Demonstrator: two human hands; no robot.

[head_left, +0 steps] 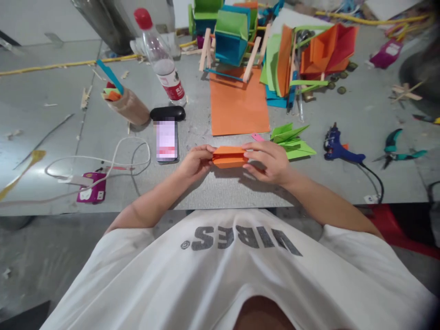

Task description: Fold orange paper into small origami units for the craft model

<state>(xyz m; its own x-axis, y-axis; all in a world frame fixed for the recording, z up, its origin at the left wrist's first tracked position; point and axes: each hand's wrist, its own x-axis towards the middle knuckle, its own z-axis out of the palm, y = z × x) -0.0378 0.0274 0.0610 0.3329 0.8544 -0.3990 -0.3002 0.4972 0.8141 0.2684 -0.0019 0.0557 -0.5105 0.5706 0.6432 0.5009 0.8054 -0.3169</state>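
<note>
The left hand (196, 161) and right hand (271, 161) grip folded orange paper (229, 163) with their fingers (206, 148) at opposite ends, probably to hold it steady.

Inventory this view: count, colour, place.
Folded paper: one, orange, centre
Sheet: at least one, orange, beyond it
Spiky paper: count unclear, green, right
Paper models: at least two, multicoloured, far side
Bottle: one, clear, red-capped, left
Cup: one, brown, left
Phone: one, pale-screened, left
Case: one, black, beyond phone
Blocks: at least two, purple, left and right
Glue gun: one, blue, right
Pliers: one, teal, right
Table: one, grey, beneath
Shirt: one, white, foreground
Left hand: one, folded paper's left end
Right hand: one, its right end
</note>
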